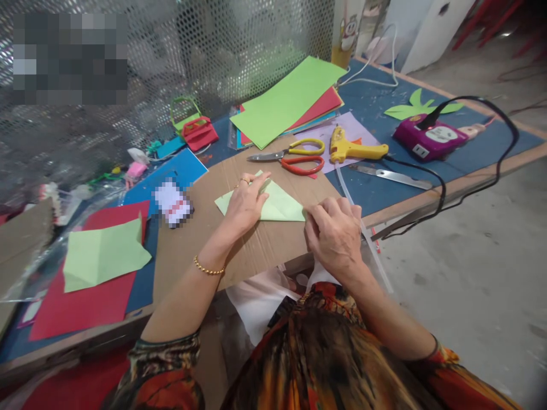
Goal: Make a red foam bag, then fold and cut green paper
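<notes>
A folded piece of light green paper [282, 206] lies on a brown cardboard sheet [188, 256] in front of me. My left hand [248, 200], with rings and a gold bracelet at the wrist, rests flat on the paper's left part, fingers stretched out. At the paper's right corner, my right hand [335, 230] has its fingers curled and closed on the tip. Just beyond the paper are scissors [301, 156] with one yellow and one red handle. To their right lies a yellow glue gun [356, 150] with a clear glue stick trailing toward me.
A purple power adapter [429, 136] with a black cable and a metal blade [397, 175] are at right. Green sheets [290, 99] are stacked at the back. Creased green paper [105, 256] lies on red paper [85, 310] at left. Small paper bags [200, 134] stand near the mesh.
</notes>
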{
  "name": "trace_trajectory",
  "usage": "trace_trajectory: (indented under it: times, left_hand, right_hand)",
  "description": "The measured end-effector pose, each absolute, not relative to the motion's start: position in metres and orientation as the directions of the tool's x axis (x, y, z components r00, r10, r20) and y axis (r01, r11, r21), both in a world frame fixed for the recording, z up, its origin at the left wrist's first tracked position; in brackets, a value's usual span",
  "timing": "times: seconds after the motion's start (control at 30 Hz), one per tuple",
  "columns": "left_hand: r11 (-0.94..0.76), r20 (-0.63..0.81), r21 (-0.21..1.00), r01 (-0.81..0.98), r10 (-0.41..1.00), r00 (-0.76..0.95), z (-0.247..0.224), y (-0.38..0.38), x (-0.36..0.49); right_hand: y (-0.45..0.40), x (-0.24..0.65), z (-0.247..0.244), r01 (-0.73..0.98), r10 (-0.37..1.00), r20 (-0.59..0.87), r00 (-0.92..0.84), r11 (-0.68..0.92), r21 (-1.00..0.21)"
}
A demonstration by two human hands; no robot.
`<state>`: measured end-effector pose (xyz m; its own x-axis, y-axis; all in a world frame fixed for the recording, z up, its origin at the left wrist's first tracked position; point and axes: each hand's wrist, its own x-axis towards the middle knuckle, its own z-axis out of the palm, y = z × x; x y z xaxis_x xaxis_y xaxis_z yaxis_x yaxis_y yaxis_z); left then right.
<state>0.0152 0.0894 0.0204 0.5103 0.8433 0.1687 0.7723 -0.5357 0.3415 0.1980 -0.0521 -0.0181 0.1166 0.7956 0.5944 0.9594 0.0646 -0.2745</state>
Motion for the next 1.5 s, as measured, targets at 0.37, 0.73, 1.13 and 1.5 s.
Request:
trace_trajectory:
  times: [0.37,0.73,1.13,1.5]
  left_hand:
    - [-0.540,0.167,0.345,0.768,0.840,0.516,0.024,0.087,0.018]
    - [-0.556,0.196,0.308,0.772,0.831,0.521,0.020,0.091,0.019]
    - [-0.570,0.189,0.314,0.759,0.821,0.538,0.018,0.095,0.016]
    - [-0.562,0.181,0.311,0.766,0.826,0.533,0.020,0.093,0.019]
  right_hand:
    - [-0.053,0.199,-0.019,0.953,0.798,0.586,0.139,0.053,-0.298]
    - [-0.063,0.208,-0.023,0.932,0.777,0.613,0.141,0.105,-0.347]
    - [-0.065,0.223,-0.025,0.914,0.776,0.629,0.056,0.214,-0.345]
    - [-0.055,0.214,-0.013,0.965,0.862,0.505,0.041,0.096,-0.243]
